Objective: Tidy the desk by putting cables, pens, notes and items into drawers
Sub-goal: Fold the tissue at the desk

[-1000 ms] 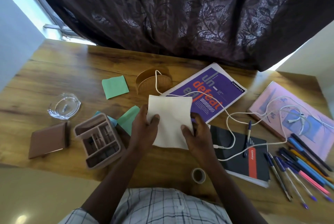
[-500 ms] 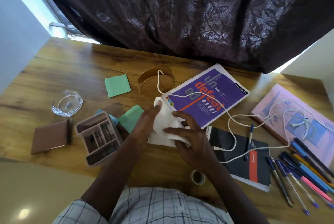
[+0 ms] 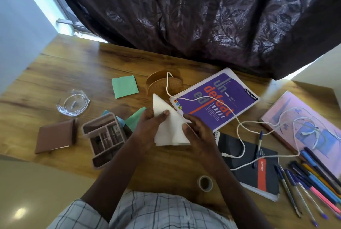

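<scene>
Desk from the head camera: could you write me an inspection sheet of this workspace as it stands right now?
Surface: wooden desk, crowded.
Job's things: folded white paper, pens at right, green note, compartment tray.
Clutter: purple notebook, black notebook, pink book, tape roll, glass dish, brown holder.
Hands: left hand and right hand both pinch the paper.
Cables: white cable trails from the holder across the books.
Surroundings: dark curtain behind the desk.
</scene>
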